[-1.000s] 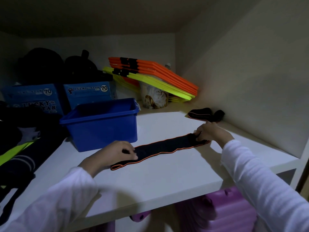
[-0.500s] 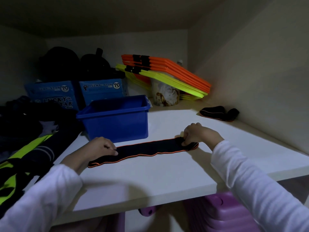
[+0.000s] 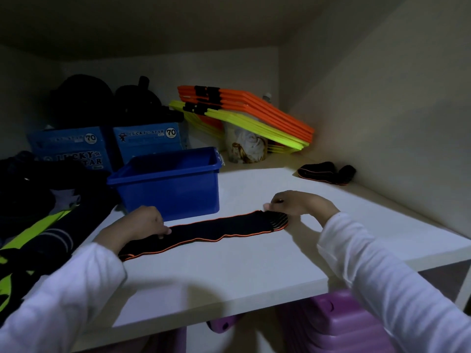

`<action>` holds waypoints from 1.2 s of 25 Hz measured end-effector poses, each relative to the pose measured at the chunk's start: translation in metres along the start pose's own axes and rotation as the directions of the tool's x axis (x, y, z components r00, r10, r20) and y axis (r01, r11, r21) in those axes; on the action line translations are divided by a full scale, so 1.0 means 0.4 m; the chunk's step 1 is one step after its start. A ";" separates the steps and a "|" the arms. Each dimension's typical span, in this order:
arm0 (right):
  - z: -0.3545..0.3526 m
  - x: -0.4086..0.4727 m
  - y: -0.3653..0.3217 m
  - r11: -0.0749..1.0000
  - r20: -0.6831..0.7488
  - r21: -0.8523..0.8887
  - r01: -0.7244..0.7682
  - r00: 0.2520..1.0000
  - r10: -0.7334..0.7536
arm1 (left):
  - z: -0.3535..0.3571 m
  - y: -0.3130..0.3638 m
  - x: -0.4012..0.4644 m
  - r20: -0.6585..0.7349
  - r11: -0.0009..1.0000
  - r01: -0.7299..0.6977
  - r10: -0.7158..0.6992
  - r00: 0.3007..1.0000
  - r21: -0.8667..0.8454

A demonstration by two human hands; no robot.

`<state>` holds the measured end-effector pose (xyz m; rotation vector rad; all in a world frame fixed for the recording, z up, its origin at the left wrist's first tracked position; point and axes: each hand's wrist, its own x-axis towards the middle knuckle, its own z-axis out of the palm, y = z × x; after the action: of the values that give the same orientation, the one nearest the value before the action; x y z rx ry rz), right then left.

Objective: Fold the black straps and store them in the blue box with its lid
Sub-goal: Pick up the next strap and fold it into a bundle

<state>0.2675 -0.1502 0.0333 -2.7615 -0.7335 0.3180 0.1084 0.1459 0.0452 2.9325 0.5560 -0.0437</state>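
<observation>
1. Lower centre of the frame: a black strap (image 3: 204, 231) with orange edging is lying stretched out flat on the white shelf (image 3: 229, 276), and both hands are working it, so folding is only just getting going here.
2. At the lower left, the left hand (image 3: 142, 224) is pressing down on the strap's near end with curled fingers, pinning it to the shelf.
3. Right of centre, the right hand (image 3: 298, 203) is pinching the strap's far end, which is looking slightly lifted and turned over (the first fold, I'd judge, not a finished one).
4. Just behind the strap, centre-left, the blue box (image 3: 165, 182) is standing open; what shows of its inside is looking bare, so nothing appears stored yet. No lid is showing anywhere I can make out.
5. Farther back at the right, against the wall, a second black strap (image 3: 323, 172) is sitting bunched up, well apart from the hands and waiting its turn.
6. Judging it overall: early going, with folding, boxing and lidding all ahead.
</observation>
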 end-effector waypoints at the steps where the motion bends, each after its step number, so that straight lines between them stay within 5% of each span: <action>1: -0.008 0.004 0.022 1.000 -0.039 0.015 -0.020 0.999 0.021 | -0.002 0.030 0.002 -0.011 0.999 -0.014 0.015 1.000 0.039; 4: -0.029 0.024 0.096 0.988 -0.071 -0.067 -0.138 0.989 0.133 | 0.015 0.156 -0.010 -0.126 0.960 -0.281 0.280 0.952 0.015; 7: -0.029 0.051 0.205 0.967 -0.098 -0.066 -0.248 0.966 0.241 | 0.056 0.306 -0.065 -0.096 0.784 -0.619 0.613 0.784 -0.049; 9: -0.025 0.095 0.301 0.952 -0.156 0.001 -0.305 0.941 0.302 | 0.090 0.375 -0.087 -0.035 0.702 -0.704 0.705 0.708 -0.102; 14: -0.058 0.110 0.315 0.920 -0.282 0.069 -0.385 0.878 0.388 | 0.142 0.415 -0.070 0.109 0.650 -0.742 0.759 0.642 -0.161; 24: -0.020 0.200 0.385 0.914 -0.146 -0.144 -0.379 0.922 0.360 | 0.164 0.400 -0.052 0.077 0.623 -0.746 0.777 0.625 -0.235; 30: -0.048 0.113 0.290 0.895 -0.202 -0.160 -0.417 0.901 0.384 | 0.170 0.401 -0.053 0.057 0.624 -0.742 0.773 0.631 -0.244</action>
<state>0.3637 -0.2280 0.0092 -3.0726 -0.1499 0.0909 0.1474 -0.0201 0.0029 2.6689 -0.7074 -0.1076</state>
